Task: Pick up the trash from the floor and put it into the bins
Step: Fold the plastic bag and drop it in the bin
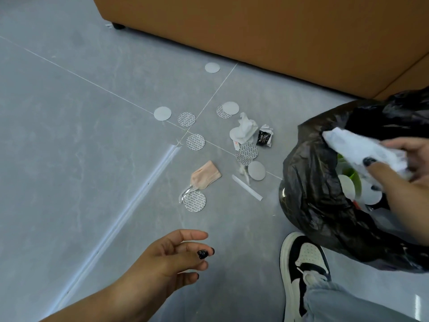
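Trash lies scattered on the grey floor: several round foil seals, a crumpled white tissue, a black wrapper, a pink face mask and a white paper strip. A bin lined with a black bag stands at the right, with seals and something green inside. My right hand grips a crumpled white tissue over the bag's mouth. My left hand hovers low over the floor in front of the trash, fingers loosely bent, holding nothing.
An orange-brown sofa runs along the back and right, with a black foot at its left corner. My black-and-white sneaker and jeans leg stand just below the bin. Bare floor tiles spread to the left.
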Motion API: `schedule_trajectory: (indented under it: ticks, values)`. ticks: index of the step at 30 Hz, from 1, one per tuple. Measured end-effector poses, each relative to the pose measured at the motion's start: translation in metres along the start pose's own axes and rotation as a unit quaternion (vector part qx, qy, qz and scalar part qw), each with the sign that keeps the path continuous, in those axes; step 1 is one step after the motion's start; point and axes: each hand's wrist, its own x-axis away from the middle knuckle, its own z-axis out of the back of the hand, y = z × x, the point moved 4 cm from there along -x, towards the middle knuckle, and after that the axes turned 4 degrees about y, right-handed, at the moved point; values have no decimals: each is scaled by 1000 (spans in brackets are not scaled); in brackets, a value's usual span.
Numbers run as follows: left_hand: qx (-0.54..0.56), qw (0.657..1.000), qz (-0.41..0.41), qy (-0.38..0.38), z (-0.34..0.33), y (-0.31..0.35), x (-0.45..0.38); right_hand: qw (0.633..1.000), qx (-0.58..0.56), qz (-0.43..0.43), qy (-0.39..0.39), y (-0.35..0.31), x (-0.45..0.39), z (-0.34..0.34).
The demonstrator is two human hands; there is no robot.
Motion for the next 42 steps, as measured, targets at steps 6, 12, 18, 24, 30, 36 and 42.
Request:
schedule_trajectory:
  ticks: [6, 12, 18, 24, 30, 36, 42]
  values:
    - [-10, 1000, 13, 1, -3, -2, -3, 973, 169, -58, -143, 22, -1, -14]
    - [-17, 999, 28, 19, -2, -4, -6, 945, 302, 25, -121, 13, -8, -10]
    - [-19, 999, 40, 27, 0, -6, -7, 956, 194, 210, -60, -34, 7, -21]
    - [-23, 999, 35, 20, -1, -6, -7, 899, 160, 385, -135, -70, 38, -71]
    - [-91, 996, 11, 19, 8, 1, -11, 810, 287, 410, -306, -56, 57, -116]
    - [-341, 940, 29, 7, 27, 25, -63, 713, 388, 426, -400, -45, 61, -142]
    - [-538, 839, -61, 51, 40, 55, -124, 551, 504, 428, -509, -51, 57, -178]
